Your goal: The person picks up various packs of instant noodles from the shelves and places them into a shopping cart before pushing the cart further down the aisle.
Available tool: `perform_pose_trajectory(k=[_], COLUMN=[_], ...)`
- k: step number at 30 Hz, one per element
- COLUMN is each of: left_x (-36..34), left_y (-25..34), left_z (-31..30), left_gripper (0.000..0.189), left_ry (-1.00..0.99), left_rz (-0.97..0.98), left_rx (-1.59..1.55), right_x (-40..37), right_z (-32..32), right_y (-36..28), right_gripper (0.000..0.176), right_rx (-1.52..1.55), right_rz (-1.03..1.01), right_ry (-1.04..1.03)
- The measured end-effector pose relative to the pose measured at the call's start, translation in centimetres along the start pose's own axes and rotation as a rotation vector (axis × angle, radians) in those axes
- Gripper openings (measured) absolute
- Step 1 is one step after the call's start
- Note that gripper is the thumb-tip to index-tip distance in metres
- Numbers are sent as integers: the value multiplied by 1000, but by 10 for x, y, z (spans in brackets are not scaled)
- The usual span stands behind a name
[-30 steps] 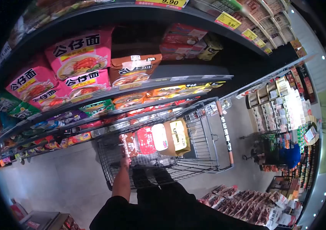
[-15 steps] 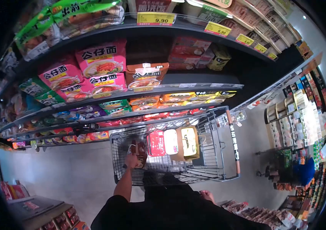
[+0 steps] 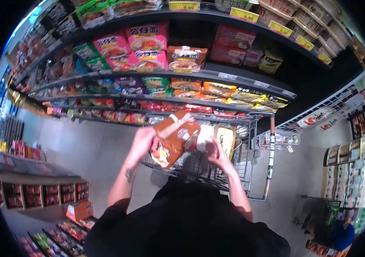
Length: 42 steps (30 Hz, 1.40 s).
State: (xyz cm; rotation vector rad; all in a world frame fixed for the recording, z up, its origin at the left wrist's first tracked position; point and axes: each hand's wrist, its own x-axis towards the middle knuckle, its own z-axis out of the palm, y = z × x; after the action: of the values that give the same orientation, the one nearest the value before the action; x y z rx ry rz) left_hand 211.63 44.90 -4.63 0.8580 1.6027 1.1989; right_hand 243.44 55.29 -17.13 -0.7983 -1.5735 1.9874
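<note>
My left hand (image 3: pixel 144 144) is closed on the left edge of a brown noodle pack (image 3: pixel 171 147), held tilted over the shopping cart (image 3: pixel 251 171). A bowl of food is printed on the pack's lower corner. On the pack's other side, my right hand (image 3: pixel 218 155) has its fingers stretched out, close to its right edge. Behind that hand, a white-topped package (image 3: pixel 207 133) shows in the cart, partly covered by the brown pack. Beside it stands a yellow-faced package (image 3: pixel 226 139).
Shelves of instant noodles run along the front, with pink packs (image 3: pixel 149 38) and another brown pack (image 3: pixel 186 55) on one level. A low display (image 3: pixel 41 195) stands at the left. On the right, a person in blue (image 3: pixel 342 235) is near another display.
My left hand has lifted the brown pack up from inside the cart. My right hand has come forward from beside my body to the pack's right side. The view has shifted.
</note>
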Motion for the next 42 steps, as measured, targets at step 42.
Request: perform_pose_trajectory(k=[42], left_x=[297], left_y=[163], left_z=[34], left_gripper=[39], left_ry=[346], left_rz=[937], left_rx=[375], right_x=[313], right_z=[-70], right_y=[-268], right_gripper=[52], right_rx=[-614], right_rz=[-544], right_ry=[276])
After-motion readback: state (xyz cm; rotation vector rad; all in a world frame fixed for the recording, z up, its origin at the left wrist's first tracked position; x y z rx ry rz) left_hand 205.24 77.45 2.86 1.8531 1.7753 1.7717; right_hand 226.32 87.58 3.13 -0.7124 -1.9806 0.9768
